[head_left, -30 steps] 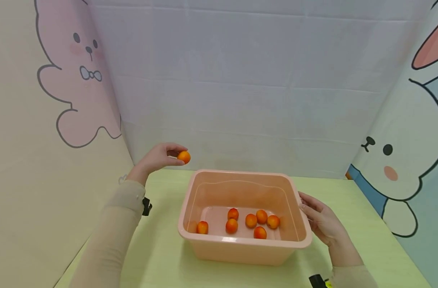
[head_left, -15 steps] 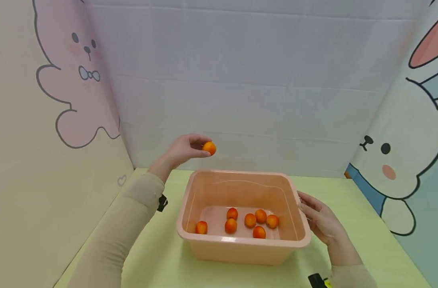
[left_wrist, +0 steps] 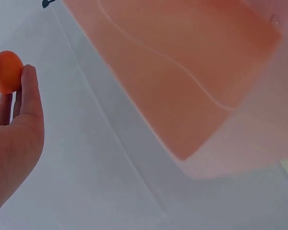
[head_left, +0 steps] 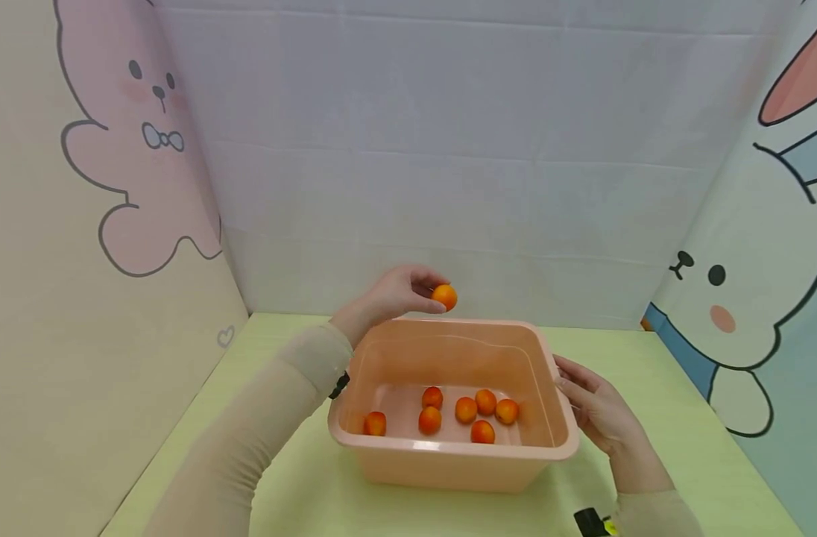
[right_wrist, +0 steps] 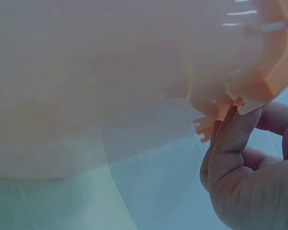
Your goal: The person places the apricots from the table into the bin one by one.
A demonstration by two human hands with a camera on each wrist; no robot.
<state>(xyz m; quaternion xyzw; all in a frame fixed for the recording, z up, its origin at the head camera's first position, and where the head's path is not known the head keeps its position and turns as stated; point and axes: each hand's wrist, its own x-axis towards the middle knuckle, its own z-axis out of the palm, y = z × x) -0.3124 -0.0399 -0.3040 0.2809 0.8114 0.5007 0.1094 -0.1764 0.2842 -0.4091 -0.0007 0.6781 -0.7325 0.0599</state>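
My left hand [head_left: 398, 292] pinches a small orange fruit [head_left: 444, 297] in its fingertips, held in the air above the far rim of a peach plastic tub [head_left: 546, 447]. The left wrist view shows the same fruit [left_wrist: 8, 72] between thumb and fingers, with the tub wall [left_wrist: 192, 81] beyond. Several similar orange fruits [head_left: 466, 409] lie on the tub's floor. My right hand [head_left: 599, 414] rests with its fingers against the tub's right rim; in the right wrist view the fingertips [right_wrist: 235, 134] touch under the rim [right_wrist: 259, 91].
The tub stands on a light green table [head_left: 657, 403]. White cloth forms the back wall [head_left: 449, 164], and cartoon rabbit panels close the left [head_left: 100, 186] and right [head_left: 757, 283] sides. A small black and yellow object [head_left: 592, 522] shows by my right wrist.
My left hand has carried the fruit rightward, from left of the tub to above its far rim. The right hand has stayed at the right rim.
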